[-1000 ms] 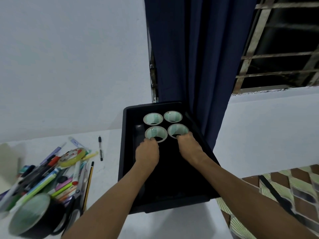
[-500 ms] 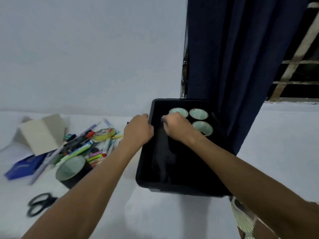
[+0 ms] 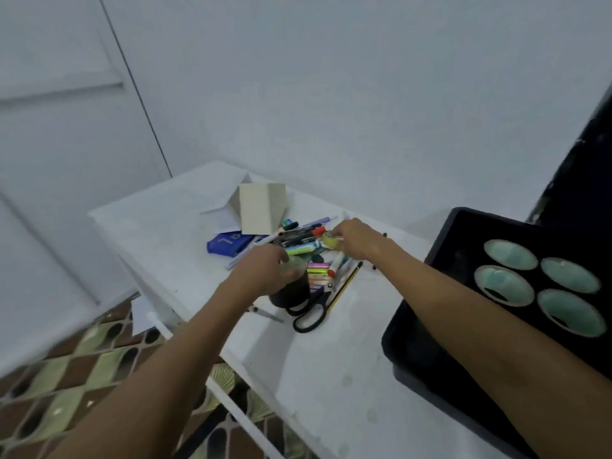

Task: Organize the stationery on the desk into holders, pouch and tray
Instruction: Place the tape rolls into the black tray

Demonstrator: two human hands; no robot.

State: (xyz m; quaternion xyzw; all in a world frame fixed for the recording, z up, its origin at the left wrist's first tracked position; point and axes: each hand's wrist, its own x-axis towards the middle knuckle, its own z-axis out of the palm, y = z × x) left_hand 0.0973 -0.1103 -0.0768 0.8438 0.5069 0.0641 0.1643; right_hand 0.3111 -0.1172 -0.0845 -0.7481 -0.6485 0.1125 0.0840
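Observation:
My left hand (image 3: 265, 271) reaches down onto a large black tape roll (image 3: 293, 293) at the front of the pile, with its fingers curled over the roll's top edge. My right hand (image 3: 354, 240) pinches a small yellow tape roll (image 3: 331, 240) lying on a heap of pens and markers (image 3: 298, 241). On the right stands a black tray (image 3: 440, 253) holding several pale green-cored tape rolls (image 3: 503, 284).
Black scissors (image 3: 311, 318) and a yellow-black pencil (image 3: 344, 288) lie just in front of the pile. A blue pouch (image 3: 228, 244), a grey cardboard holder (image 3: 261, 208) and white paper (image 3: 222, 207) sit behind it. The white desk's left edge (image 3: 139, 270) drops to a patterned floor.
Both hands left the tray and moved left to the stationery pile. The left hand now sits on the black tape roll and the right on the yellow one. My view swung left.

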